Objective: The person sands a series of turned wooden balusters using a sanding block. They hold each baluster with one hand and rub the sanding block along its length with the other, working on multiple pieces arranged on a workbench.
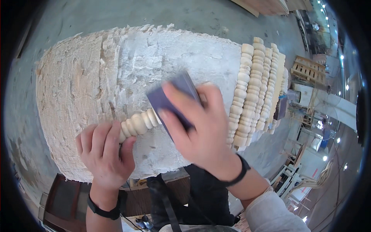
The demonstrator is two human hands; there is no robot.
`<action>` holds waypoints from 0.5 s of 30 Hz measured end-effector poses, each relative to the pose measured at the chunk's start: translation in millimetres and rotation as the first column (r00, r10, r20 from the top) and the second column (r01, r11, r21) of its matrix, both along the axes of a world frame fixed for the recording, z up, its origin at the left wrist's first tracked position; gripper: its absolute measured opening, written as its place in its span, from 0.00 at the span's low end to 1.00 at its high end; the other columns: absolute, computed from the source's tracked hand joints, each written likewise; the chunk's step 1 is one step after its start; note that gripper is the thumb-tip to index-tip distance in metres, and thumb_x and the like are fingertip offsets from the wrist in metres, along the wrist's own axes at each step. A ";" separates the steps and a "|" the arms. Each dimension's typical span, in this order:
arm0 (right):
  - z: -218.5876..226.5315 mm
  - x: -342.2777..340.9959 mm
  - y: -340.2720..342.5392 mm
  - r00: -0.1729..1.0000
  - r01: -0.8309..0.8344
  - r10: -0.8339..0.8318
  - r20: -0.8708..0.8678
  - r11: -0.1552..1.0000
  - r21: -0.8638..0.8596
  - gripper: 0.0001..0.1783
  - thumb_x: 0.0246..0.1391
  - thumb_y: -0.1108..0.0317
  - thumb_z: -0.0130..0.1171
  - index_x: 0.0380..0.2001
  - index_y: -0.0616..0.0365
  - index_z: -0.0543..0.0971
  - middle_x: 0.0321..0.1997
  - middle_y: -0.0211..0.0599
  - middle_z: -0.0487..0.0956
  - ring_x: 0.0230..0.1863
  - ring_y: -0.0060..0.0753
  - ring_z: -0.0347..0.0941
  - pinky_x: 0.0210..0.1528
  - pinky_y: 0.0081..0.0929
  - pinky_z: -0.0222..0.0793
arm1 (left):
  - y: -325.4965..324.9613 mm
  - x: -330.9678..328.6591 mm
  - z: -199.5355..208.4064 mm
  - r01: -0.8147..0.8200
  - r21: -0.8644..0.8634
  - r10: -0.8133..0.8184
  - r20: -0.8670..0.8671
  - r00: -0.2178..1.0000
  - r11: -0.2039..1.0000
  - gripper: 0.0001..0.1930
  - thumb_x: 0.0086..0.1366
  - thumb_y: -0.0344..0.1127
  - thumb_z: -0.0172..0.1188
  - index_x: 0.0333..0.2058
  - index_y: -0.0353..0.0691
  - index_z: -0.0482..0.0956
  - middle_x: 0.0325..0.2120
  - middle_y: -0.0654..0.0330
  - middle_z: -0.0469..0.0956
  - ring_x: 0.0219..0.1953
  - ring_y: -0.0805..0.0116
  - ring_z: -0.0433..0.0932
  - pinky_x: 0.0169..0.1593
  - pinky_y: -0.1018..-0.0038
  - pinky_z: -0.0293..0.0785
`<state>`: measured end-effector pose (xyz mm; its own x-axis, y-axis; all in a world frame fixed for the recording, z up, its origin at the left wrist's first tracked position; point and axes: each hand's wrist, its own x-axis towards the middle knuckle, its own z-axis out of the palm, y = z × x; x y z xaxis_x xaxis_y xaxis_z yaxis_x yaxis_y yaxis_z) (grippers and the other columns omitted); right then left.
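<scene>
My left hand (103,154) is wrapped round the left end of a pale turned wooden spindle (140,123), which has rounded beads along its length. The spindle lies on a worktop covered with rough, frayed whitish padding (83,85). In my right hand (210,129) is a flat dark purple sanding block (170,98), gripped between thumb and fingers. It is tilted and slightly blurred, and lies over the spindle's right part, hiding that end. Whether the block's face presses on the wood cannot be seen.
Several similar turned spindles (247,92) lie side by side at the worktop's right end. Beyond them sits a small dark purple block (281,107). A wooden pallet (309,70) and white frames (290,179) stand farther right. A dark framed panel (65,201) is at the lower left.
</scene>
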<state>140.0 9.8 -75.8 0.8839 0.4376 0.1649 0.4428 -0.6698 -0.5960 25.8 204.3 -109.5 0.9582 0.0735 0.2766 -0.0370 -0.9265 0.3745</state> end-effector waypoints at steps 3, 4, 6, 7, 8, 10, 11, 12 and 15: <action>-5.0 18.0 14.9 1.000 -0.008 0.008 -0.011 1.000 0.003 0.26 0.52 0.69 0.77 0.57 0.53 0.86 0.45 0.48 0.76 0.39 0.46 0.76 0.38 0.36 0.74 | -1.5 0.6 -2.7 0.000 0.017 0.000 0.006 1.000 1.000 0.19 0.67 0.46 0.68 0.47 0.37 0.84 0.43 0.57 0.81 0.45 0.52 0.77 0.51 0.56 0.69; 0.7 4.5 4.0 1.000 -0.005 0.005 -0.009 1.000 -0.020 0.27 0.51 0.70 0.77 0.57 0.53 0.86 0.45 0.48 0.76 0.38 0.46 0.76 0.38 0.36 0.74 | -0.5 0.9 -2.5 0.002 0.020 -0.003 0.012 1.000 1.000 0.19 0.67 0.46 0.68 0.47 0.37 0.84 0.43 0.57 0.80 0.45 0.52 0.77 0.51 0.56 0.69; 8.4 -37.1 -26.6 0.999 -0.021 0.018 -0.049 0.998 -0.065 0.30 0.50 0.71 0.78 0.59 0.53 0.85 0.47 0.49 0.76 0.40 0.43 0.76 0.40 0.35 0.74 | -0.5 3.2 -0.8 -0.004 0.012 0.004 0.032 0.999 1.000 0.19 0.66 0.46 0.68 0.47 0.37 0.84 0.43 0.57 0.80 0.45 0.52 0.77 0.51 0.56 0.69; 7.0 -51.8 -41.5 0.993 -0.031 0.025 -0.115 0.998 -0.058 0.31 0.50 0.71 0.78 0.59 0.54 0.84 0.47 0.49 0.76 0.42 0.43 0.76 0.41 0.35 0.75 | -1.9 2.3 -0.6 -0.009 0.013 0.008 0.034 0.999 1.000 0.18 0.66 0.46 0.68 0.46 0.37 0.84 0.43 0.57 0.80 0.45 0.52 0.77 0.50 0.56 0.69; 6.4 -63.5 -54.4 0.983 -0.039 0.028 -0.183 0.998 -0.056 0.31 0.50 0.71 0.79 0.60 0.54 0.84 0.48 0.49 0.76 0.43 0.42 0.76 0.43 0.35 0.75 | -2.6 1.0 -0.8 -0.019 0.013 0.018 0.025 1.000 1.000 0.18 0.66 0.46 0.68 0.47 0.38 0.84 0.43 0.57 0.80 0.44 0.52 0.77 0.50 0.56 0.69; 2.2 -67.4 -69.7 0.968 -0.038 0.035 -0.247 0.999 -0.007 0.32 0.51 0.71 0.79 0.61 0.55 0.83 0.49 0.49 0.76 0.45 0.41 0.76 0.45 0.34 0.75 | -2.6 0.1 -1.1 -0.037 0.019 0.037 0.012 0.999 0.999 0.18 0.66 0.46 0.68 0.48 0.39 0.84 0.43 0.57 0.80 0.44 0.52 0.77 0.50 0.56 0.69; -0.6 -66.3 -74.3 0.969 -0.031 0.039 -0.242 0.999 0.040 0.32 0.51 0.70 0.79 0.61 0.56 0.83 0.49 0.49 0.76 0.46 0.41 0.76 0.46 0.34 0.75 | -2.1 0.3 -0.8 -0.033 0.024 0.033 0.015 0.999 0.999 0.19 0.66 0.46 0.68 0.48 0.39 0.85 0.43 0.57 0.79 0.44 0.52 0.77 0.50 0.57 0.69; -2.5 -65.5 -76.0 0.971 -0.024 0.044 -0.237 0.996 0.087 0.31 0.52 0.69 0.78 0.61 0.57 0.82 0.50 0.48 0.76 0.47 0.41 0.76 0.47 0.33 0.75 | -1.4 0.0 0.3 -0.031 0.029 0.030 0.017 0.999 0.999 0.19 0.66 0.46 0.68 0.49 0.39 0.85 0.43 0.57 0.79 0.44 0.52 0.77 0.50 0.57 0.69; -12.7 -66.4 -77.2 0.966 0.034 0.002 -0.260 0.991 0.132 0.31 0.53 0.68 0.77 0.61 0.60 0.82 0.52 0.49 0.76 0.47 0.41 0.76 0.48 0.33 0.75 | -2.7 1.3 -2.7 -0.014 0.017 0.014 -0.010 1.000 1.000 0.20 0.65 0.45 0.69 0.50 0.40 0.85 0.42 0.57 0.79 0.43 0.53 0.76 0.50 0.57 0.69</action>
